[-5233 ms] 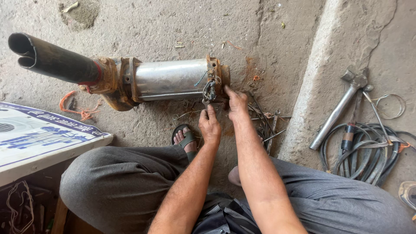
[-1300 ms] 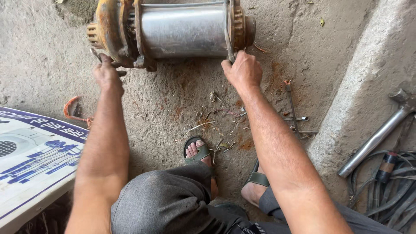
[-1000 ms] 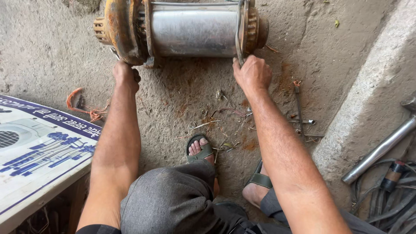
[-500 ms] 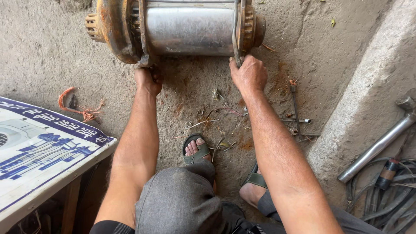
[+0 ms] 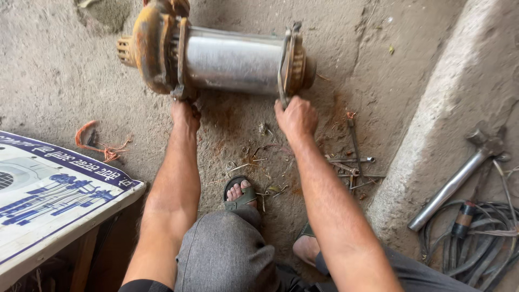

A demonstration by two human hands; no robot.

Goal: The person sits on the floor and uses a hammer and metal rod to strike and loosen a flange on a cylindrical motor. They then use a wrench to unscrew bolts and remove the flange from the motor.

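Your left hand (image 5: pixel 185 113) has worked its way along the floor toward the middle over the last second and now sits right under the rusty orange end piece (image 5: pixel 157 51) of the pump (image 5: pixel 227 59), where earlier it was out at the far left edge of that casting. Its fingers are curled shut against the lower lip of the flange; how much metal they actually have inside the grip cannot be told, since the knuckles hide it.

Your right hand (image 5: pixel 295 116) has barely shifted. It is closed around the thin metal strap (image 5: pixel 282 67) that runs up the front of the ring at the right end of the pump, fingers wrapped and thumb tucked under.

The pump lies on its side on the concrete floor (image 5: pixel 65 70), just beyond your fingertips, its bare steel barrel spanning the gap between your two hands. It seems to have turned a little as well, with the strap standing more upright than before.

By my reading, both hands now bracket the barrel closely, which gives you a firmer hold on it than the wide stance did.

Loose bolts (image 5: pixel 354 162) and bits of wire lie just right of your right wrist, a hammer (image 5: pixel 454 181) and coiled cable (image 5: pixel 476 238) well beyond. A printed board (image 5: pixel 48 189) sits near your left elbow.
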